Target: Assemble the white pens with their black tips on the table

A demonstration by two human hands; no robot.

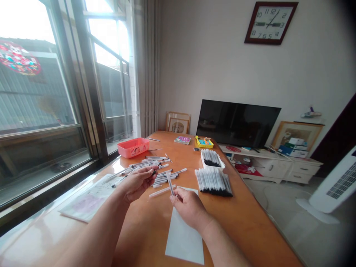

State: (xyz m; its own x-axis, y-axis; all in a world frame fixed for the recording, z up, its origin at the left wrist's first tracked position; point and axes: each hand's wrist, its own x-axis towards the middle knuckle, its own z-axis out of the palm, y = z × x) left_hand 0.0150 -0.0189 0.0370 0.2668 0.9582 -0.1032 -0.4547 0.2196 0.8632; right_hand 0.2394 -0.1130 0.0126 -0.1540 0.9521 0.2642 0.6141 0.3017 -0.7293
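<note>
My left hand [138,183] is curled above the wooden table [244,222], its fingers pinching a small dark piece, perhaps a pen cap. My right hand [188,206] grips a thin white pen [170,184] that points up and away from me. Just beyond both hands lies a loose scatter of white pen parts [155,167]. To the right of them sits a neat row of assembled pens [213,181] with dark ends. Behind that row stands a white tray [219,163] holding more pens.
A white sheet [185,237] lies under my right wrist; printed papers [91,196] lie at left by the window. A pink tray [133,147], a small book [183,139] and a yellow box [205,142] sit farther back. A TV, a cabinet and a white fan stand at right.
</note>
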